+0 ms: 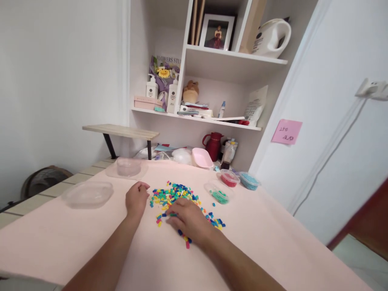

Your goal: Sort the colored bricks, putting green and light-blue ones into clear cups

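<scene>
A spread-out pile of small colourful plastic pieces lies on the pink-covered table, mixed in green, blue, yellow, red and orange. My right hand reaches over its near side, thumb and fingers closing around a small green piece. Just left of the pile, my left hand hovers at the table with its fingers curled together; whatever is in them, if anything, is hidden. Right of the pile stands a transparent tub with green pieces. Behind it are a tub of red pieces and a tub of blue pieces.
Two transparent plastic containers, one nearer and one farther, sit on the left. At the back are a pink tray, a red jug and a bottle. A small wooden stand rises at the back left, beside shelves.
</scene>
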### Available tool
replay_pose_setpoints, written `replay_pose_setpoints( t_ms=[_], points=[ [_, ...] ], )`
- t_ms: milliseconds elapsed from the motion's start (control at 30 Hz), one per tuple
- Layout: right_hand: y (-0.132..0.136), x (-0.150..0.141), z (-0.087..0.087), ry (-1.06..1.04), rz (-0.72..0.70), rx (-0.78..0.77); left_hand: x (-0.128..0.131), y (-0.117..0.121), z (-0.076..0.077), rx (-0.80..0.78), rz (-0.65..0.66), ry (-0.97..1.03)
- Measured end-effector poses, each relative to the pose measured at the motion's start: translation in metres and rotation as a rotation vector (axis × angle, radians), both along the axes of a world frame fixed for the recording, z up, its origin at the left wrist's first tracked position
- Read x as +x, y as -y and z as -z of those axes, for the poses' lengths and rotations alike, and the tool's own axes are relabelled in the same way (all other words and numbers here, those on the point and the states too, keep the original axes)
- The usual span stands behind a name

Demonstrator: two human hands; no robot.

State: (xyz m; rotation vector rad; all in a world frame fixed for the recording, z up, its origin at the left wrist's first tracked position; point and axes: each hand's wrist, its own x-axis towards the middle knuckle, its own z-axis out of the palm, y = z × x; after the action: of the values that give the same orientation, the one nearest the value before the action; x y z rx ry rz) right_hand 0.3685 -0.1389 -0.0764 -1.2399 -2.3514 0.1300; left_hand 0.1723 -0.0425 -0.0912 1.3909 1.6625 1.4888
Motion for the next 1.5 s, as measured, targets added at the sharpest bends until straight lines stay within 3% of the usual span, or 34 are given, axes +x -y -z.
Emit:
replay_pose_setpoints(
  t_ms=[133, 233, 467, 633, 767, 867, 1033, 1167, 1367, 1500],
  points=[
    [-0.007, -0.008, 0.011, 0.042, 0.245, -0.025, 0.000, 0.000, 0.000, -0.009, 0.001, -0.009],
    [-0.010, -0.010, 0.012, 0.024, 0.325, -0.037, -0.001, -0.001, 0.001, -0.011, 0.008, -0.008],
    [-0.013, -0.006, 0.010, -0.056, 0.350, -0.110, -0.003, -0.003, 0.004, -0.019, 0.026, -0.017],
    [-0.021, 0.003, 0.009, -0.161, 0.272, -0.113, -0.004, -0.001, 0.001, -0.037, 0.031, -0.023],
    [-0.030, 0.040, -0.004, -0.405, 0.272, -0.074, -0.004, 0.000, -0.002, -0.042, 0.028, -0.025],
    [-0.033, 0.085, -0.014, -0.626, 0.385, 0.068, -0.005, -0.002, -0.002, -0.049, 0.015, -0.025],
    [-0.030, 0.154, -0.019, -0.690, 0.647, 0.205, -0.003, -0.005, -0.004, -0.067, 0.003, -0.025],
    [-0.031, 0.176, -0.012, -0.695, 0.798, 0.257, -0.001, -0.007, -0.007, -0.076, -0.005, -0.035],
    [-0.034, 0.173, -0.011, -0.664, 0.785, 0.318, -0.001, -0.006, -0.011, -0.098, -0.020, -0.062],
    [-0.033, 0.149, -0.014, -0.628, 0.628, 0.284, -0.003, -0.004, -0.010, -0.110, -0.010, -0.064]
  ],
)
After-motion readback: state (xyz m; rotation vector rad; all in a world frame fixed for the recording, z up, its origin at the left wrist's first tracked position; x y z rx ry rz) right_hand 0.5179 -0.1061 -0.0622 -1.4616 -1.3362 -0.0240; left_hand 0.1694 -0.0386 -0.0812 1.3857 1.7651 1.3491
